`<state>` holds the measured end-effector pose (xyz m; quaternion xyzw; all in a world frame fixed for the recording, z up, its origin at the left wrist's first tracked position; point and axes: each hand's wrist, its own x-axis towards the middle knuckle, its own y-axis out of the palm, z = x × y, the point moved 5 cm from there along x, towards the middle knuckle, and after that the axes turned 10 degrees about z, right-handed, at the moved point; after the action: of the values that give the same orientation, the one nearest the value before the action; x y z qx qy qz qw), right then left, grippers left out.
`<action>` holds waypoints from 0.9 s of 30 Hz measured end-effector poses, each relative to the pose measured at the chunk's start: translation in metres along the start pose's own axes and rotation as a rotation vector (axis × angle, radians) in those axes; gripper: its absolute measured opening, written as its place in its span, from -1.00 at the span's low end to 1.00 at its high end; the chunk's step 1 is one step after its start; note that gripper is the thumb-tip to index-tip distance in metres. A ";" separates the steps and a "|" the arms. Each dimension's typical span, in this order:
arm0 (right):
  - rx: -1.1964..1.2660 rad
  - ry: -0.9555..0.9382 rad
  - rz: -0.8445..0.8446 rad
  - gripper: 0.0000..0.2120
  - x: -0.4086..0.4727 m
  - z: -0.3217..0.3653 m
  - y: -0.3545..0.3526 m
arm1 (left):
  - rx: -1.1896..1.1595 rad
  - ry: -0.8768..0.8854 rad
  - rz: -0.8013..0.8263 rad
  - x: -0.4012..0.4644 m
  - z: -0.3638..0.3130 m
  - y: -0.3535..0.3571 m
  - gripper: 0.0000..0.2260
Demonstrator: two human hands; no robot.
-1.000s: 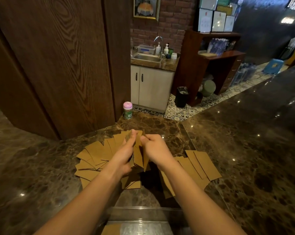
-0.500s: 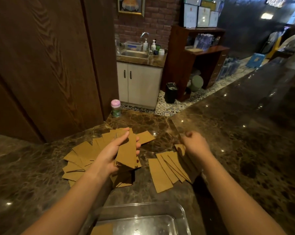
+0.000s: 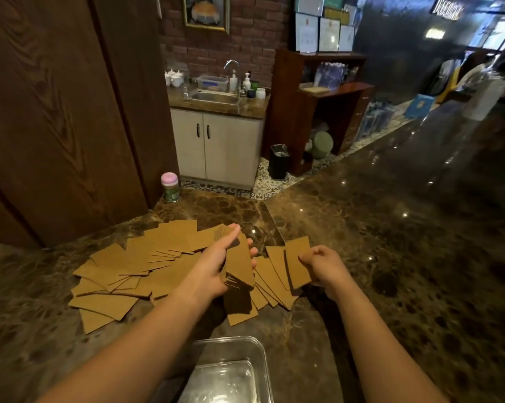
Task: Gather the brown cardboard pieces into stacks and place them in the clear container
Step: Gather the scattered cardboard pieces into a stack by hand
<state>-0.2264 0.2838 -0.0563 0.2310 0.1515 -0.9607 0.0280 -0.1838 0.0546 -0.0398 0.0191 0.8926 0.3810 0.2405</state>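
Now my left hand (image 3: 216,269) is closed around a small stack of flat brown cardboard pieces (image 3: 239,266), above the spread pile (image 3: 129,269) on the dark marble bench (image 3: 390,257). My right hand (image 3: 324,267) pinches one single brown piece (image 3: 297,264) at its edge, just right of the stack. I judge these pieces light, thin and stiff, but slippery together, so I hold by the long edges. The clear plastic container (image 3: 230,370) waits nearer to me than the stack.

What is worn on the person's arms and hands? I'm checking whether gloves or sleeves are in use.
Nothing shows on either. The left hand and right hand are bare, with no gloves, rings, watch or wristband visible. Both forearms are uncovered down to the frame's bottom edge; no sleeve enters view.
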 end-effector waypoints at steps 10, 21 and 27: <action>-0.391 -0.526 0.197 -0.69 -0.083 0.076 0.095 | 0.077 0.257 0.012 -0.032 0.009 0.023 -0.56; 0.037 -0.289 0.576 -0.79 -0.079 0.094 0.192 | -0.022 0.224 -0.082 -0.090 -0.056 -0.079 -0.75; -0.459 -0.246 0.334 -0.86 0.005 0.111 0.216 | -0.197 0.294 -0.104 -0.114 -0.109 -0.151 -0.55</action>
<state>-0.2522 0.0444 -0.0243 0.1225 0.3200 -0.9042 0.2551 -0.1087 -0.1509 -0.0316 -0.1065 0.8763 0.4522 0.1273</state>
